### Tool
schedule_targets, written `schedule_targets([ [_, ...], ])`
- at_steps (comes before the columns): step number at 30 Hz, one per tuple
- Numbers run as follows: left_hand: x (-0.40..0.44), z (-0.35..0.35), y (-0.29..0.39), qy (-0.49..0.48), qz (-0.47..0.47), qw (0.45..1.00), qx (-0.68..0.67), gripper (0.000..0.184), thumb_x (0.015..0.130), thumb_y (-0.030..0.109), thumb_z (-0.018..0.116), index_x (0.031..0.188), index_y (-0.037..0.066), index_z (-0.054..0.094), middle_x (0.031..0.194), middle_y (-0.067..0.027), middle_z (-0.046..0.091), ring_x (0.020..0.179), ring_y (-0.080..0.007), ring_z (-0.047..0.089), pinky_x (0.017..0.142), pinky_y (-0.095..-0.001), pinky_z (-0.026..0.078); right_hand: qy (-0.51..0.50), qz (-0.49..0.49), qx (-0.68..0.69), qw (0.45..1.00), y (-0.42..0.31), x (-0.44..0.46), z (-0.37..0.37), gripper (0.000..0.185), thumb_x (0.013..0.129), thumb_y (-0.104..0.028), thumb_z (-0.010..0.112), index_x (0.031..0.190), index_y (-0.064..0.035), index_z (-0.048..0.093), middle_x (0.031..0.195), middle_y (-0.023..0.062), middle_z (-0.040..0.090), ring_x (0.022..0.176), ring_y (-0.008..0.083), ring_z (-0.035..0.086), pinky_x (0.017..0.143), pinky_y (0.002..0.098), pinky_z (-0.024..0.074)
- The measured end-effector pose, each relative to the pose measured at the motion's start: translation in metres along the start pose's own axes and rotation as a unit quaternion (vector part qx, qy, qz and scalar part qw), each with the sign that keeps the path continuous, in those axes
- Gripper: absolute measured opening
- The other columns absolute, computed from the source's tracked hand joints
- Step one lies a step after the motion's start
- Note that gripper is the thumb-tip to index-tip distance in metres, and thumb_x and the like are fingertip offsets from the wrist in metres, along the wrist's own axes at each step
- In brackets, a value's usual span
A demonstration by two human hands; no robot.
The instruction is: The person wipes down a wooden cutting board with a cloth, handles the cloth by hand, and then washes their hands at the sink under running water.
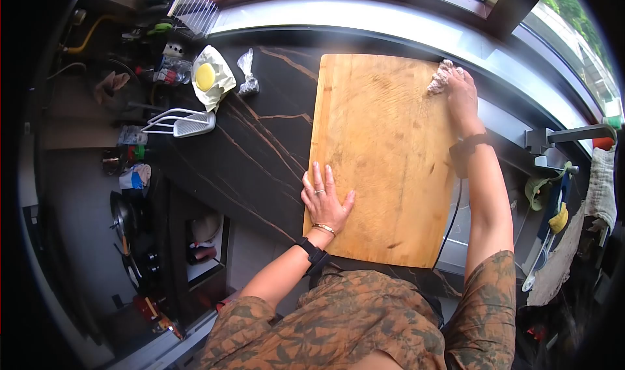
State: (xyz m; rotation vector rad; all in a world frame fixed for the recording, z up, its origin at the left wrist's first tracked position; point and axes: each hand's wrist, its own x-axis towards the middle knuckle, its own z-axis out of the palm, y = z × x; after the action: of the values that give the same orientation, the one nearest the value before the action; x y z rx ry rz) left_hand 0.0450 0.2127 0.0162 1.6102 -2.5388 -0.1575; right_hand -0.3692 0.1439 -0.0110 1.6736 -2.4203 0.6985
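The board (384, 155) fills the middle of the frame, a large wooden slab scored with cut marks, lying flat on the dark, veined counter (260, 145). The left hand (327, 202) rests on its lower left edge, palm down and flat, fingers loosely spread and thumb held out to the side, with a ring, a bracelet and a black band (313, 253) at the wrist. At the board's upper right corner, the right hand (462, 99) bunches a crumpled, pale cloth (443, 77) under its curled fingers; how firmly it grips, I cannot tell. In the upper left of the frame, a yellow disc (205, 77) sits on white paper (221, 90), with a small tied bag (248, 73) just beside it. Below these is a white tool with looped handles (193, 124), and to their left a bottle (170, 70) lies among clutter. A wire rack (193, 10) stands near the top left. At the right of the frame are the faucet (566, 135) and a hanging towel (600, 184). A patterned shirt (364, 324) takes up the bottom.
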Motion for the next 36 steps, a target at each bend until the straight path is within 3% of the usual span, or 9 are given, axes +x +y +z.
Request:
schedule_targets([
  [3,-0.005,0.001,0.0,0.003,-0.001,1.0,-0.007,0.084,0.082,0.049,0.059,0.147,0.005,0.029,0.157,-0.0175,0.016,0.138,-0.0413,0.02,0.104,-0.0526,0.023,-0.014,-0.007,0.037,0.999,0.004,0.001,0.01,0.039,0.083,-0.002,0.059,0.12,-0.0129,0.065,0.137,0.0142,0.053,0.128,0.0346,0.045,0.111,0.0388,0.0334],
  [4,-0.002,0.001,-0.001,0.009,0.0,1.0,-0.01,0.084,0.082,0.049,0.059,0.147,0.005,0.029,0.156,-0.0174,0.016,0.138,-0.0413,0.02,0.104,-0.0526,0.023,-0.036,-0.018,0.063,0.997,0.001,-0.004,0.006,0.037,0.085,0.003,0.052,0.119,-0.0065,0.064,0.132,0.0221,0.054,0.125,0.0406,0.045,0.108,0.0423,0.0357],
  [7,-0.003,0.004,-0.001,0.016,-0.003,1.0,-0.006,0.084,0.082,0.049,0.059,0.147,0.005,0.029,0.157,-0.0168,0.015,0.138,-0.041,0.02,0.104,-0.0525,0.023,-0.046,-0.012,0.061,0.997,-0.016,-0.035,-0.008,0.036,0.085,0.003,0.051,0.117,-0.0043,0.064,0.133,0.0228,0.053,0.127,0.0413,0.044,0.109,0.0427,0.0345],
  [14,-0.005,0.013,-0.004,0.042,-0.003,0.999,-0.011,0.082,0.084,0.052,0.057,0.148,0.007,0.03,0.156,-0.0145,0.016,0.138,-0.0401,0.019,0.106,-0.0521,0.021,-0.083,-0.026,0.119,0.989,-0.053,-0.149,-0.068,0.051,0.076,0.014,0.047,0.119,-0.0075,0.063,0.137,0.0114,0.053,0.131,0.0358,0.042,0.11,0.0385,0.0357],
  [15,-0.005,0.014,-0.004,0.046,-0.004,0.999,-0.01,0.082,0.084,0.052,0.057,0.147,0.008,0.03,0.156,-0.0144,0.016,0.138,-0.04,0.019,0.106,-0.052,0.021,-0.09,-0.021,0.165,0.982,-0.061,-0.165,-0.081,0.041,0.081,0.007,0.056,0.117,-0.0106,0.065,0.133,0.0152,0.055,0.129,0.0392,0.044,0.111,0.0438,0.0335],
  [20,-0.004,0.018,-0.005,0.059,-0.01,0.998,0.003,0.08,0.084,0.055,0.055,0.146,0.008,0.035,0.155,-0.0137,0.02,0.137,-0.0386,0.021,0.106,-0.0517,0.022,-0.108,-0.063,0.177,0.976,-0.086,-0.265,-0.126,0.035,0.075,0.009,0.058,0.107,-0.0008,0.067,0.125,0.0151,0.061,0.124,0.0322,0.051,0.11,0.0449,0.0355],
  [25,-0.004,0.018,-0.004,0.067,-0.012,0.998,-0.001,0.079,0.084,0.056,0.054,0.145,0.009,0.036,0.155,-0.0135,0.021,0.137,-0.0381,0.022,0.106,-0.0517,0.022,-0.161,-0.082,0.187,0.966,-0.098,-0.367,-0.168,0.038,0.073,0.009,0.06,0.107,-0.0053,0.068,0.123,0.0139,0.062,0.123,0.0382,0.051,0.106,0.0444,0.0404],
  [31,-0.004,0.018,0.0,0.056,-0.028,0.998,0.025,0.077,0.085,0.055,0.053,0.145,0.008,0.038,0.154,-0.0148,0.023,0.136,-0.0385,0.023,0.106,-0.0514,0.023,-0.203,-0.154,0.22,0.941,-0.114,-0.367,-0.154,0.043,0.07,0.01,0.057,0.109,-0.0052,0.068,0.128,0.0143,0.059,0.125,0.0414,0.048,0.106,0.0451,0.0404],
  [36,0.0,0.024,-0.002,0.054,-0.026,0.997,0.037,0.079,0.086,0.057,0.052,0.145,0.008,0.036,0.155,-0.0161,0.021,0.135,-0.0399,0.024,0.106,-0.0523,0.024,-0.284,-0.248,0.282,0.882,-0.195,-0.325,-0.107,0.053,0.072,0.004,0.057,0.124,-0.0071,0.061,0.138,0.0127,0.051,0.133,0.0396,0.039,0.112,0.0438,0.0316],
])
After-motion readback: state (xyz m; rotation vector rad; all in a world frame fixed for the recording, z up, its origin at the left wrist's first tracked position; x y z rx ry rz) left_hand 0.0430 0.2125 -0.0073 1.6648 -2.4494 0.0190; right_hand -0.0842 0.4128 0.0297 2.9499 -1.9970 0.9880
